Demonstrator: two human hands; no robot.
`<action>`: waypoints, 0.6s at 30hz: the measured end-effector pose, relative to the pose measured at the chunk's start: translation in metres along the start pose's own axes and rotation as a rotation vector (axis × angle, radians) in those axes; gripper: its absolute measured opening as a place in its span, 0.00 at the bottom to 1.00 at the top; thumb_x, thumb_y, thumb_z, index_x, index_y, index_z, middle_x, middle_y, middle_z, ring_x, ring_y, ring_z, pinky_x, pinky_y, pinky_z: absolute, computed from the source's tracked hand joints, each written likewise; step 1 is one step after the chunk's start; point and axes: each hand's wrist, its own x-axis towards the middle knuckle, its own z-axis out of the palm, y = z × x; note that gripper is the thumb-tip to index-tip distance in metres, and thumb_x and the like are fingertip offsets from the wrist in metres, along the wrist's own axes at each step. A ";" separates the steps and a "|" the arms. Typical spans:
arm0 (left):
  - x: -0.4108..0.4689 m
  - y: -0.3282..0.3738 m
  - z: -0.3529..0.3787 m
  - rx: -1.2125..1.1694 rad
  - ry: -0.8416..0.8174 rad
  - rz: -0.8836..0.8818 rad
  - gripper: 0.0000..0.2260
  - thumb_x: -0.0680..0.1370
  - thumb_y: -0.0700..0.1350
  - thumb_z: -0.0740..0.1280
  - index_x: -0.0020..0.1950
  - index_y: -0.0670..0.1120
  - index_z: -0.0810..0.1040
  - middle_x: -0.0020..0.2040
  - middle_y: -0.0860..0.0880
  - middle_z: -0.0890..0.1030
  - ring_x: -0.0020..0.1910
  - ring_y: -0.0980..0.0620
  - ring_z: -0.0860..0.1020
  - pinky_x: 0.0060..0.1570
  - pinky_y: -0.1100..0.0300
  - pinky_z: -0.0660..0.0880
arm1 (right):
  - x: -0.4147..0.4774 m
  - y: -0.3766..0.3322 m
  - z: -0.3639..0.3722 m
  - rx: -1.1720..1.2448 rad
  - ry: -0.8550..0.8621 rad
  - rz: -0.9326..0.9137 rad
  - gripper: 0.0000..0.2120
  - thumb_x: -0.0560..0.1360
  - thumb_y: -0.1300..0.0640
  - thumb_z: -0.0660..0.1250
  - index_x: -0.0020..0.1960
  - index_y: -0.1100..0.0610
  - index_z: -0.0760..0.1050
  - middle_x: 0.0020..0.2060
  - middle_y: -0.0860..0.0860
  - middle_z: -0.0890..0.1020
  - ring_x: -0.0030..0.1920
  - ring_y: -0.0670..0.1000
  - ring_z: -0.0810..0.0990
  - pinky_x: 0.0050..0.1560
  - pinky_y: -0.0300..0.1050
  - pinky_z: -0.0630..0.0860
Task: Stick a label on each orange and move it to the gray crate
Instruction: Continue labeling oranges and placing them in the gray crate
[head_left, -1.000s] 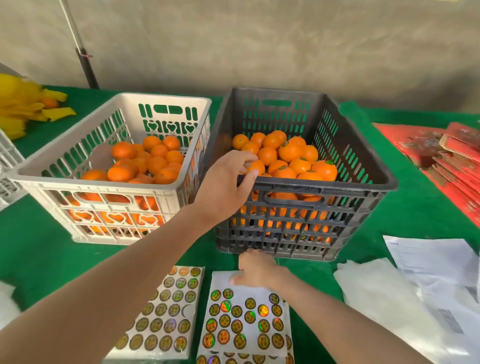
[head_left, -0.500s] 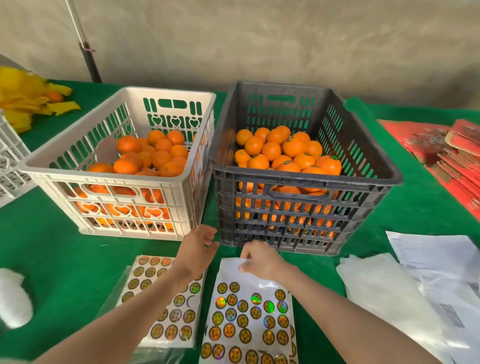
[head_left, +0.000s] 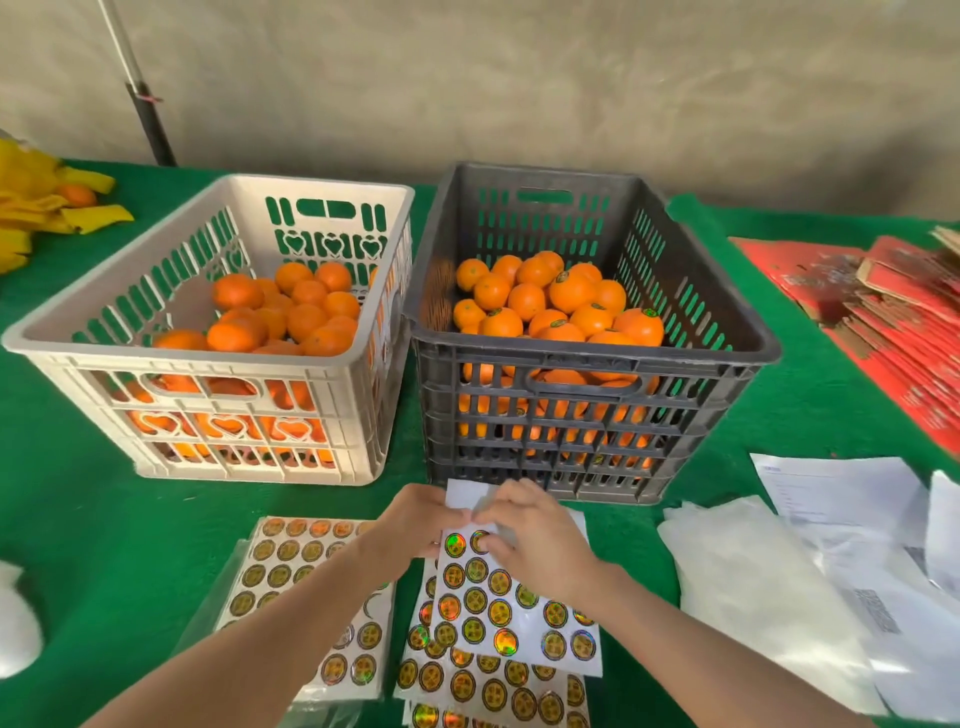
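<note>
A gray crate (head_left: 727, 358) at centre right holds a heap of labelled oranges (head_left: 558, 306). Left of it, a beige crate (head_left: 62, 332) holds plain oranges (head_left: 291, 312). In front of the gray crate, both hands are on the top sheet of holographic labels (head_left: 498, 608). My left hand (head_left: 415, 525) holds the sheet's upper left edge. My right hand (head_left: 535, 535) pinches at a label near the sheet's top. More label sheets (head_left: 493, 686) lie stacked underneath.
Another label sheet (head_left: 296, 587) in a clear sleeve lies at the left front. White papers and plastic bags (head_left: 810, 582) lie at the right. Red flattened cartons (head_left: 893, 322) are stacked far right, yellow bags (head_left: 41, 208) far left. Green cloth (head_left: 78, 519) covers the table.
My left hand came back from the gray crate down to the label sheets and joined my right hand on the top sheet. The sheet's top edge is now lifted.
</note>
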 end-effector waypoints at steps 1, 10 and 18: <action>-0.001 0.000 0.000 -0.004 -0.013 0.003 0.10 0.77 0.38 0.68 0.55 0.34 0.79 0.41 0.41 0.77 0.40 0.46 0.75 0.46 0.55 0.75 | -0.001 0.000 0.002 -0.013 -0.002 0.002 0.10 0.75 0.58 0.69 0.55 0.58 0.81 0.52 0.52 0.80 0.53 0.54 0.74 0.55 0.41 0.68; 0.009 -0.010 0.003 0.106 -0.017 0.083 0.04 0.76 0.39 0.67 0.43 0.39 0.78 0.37 0.42 0.72 0.37 0.47 0.70 0.37 0.58 0.67 | -0.007 -0.011 -0.002 0.134 0.111 0.045 0.03 0.72 0.66 0.69 0.41 0.61 0.79 0.37 0.54 0.80 0.38 0.50 0.76 0.40 0.43 0.72; -0.012 -0.003 -0.008 0.418 0.230 0.492 0.12 0.76 0.44 0.68 0.58 0.50 0.73 0.49 0.51 0.80 0.38 0.60 0.75 0.42 0.66 0.69 | 0.019 -0.042 -0.037 0.323 0.251 0.040 0.03 0.73 0.65 0.69 0.41 0.61 0.78 0.35 0.47 0.76 0.37 0.43 0.72 0.39 0.37 0.71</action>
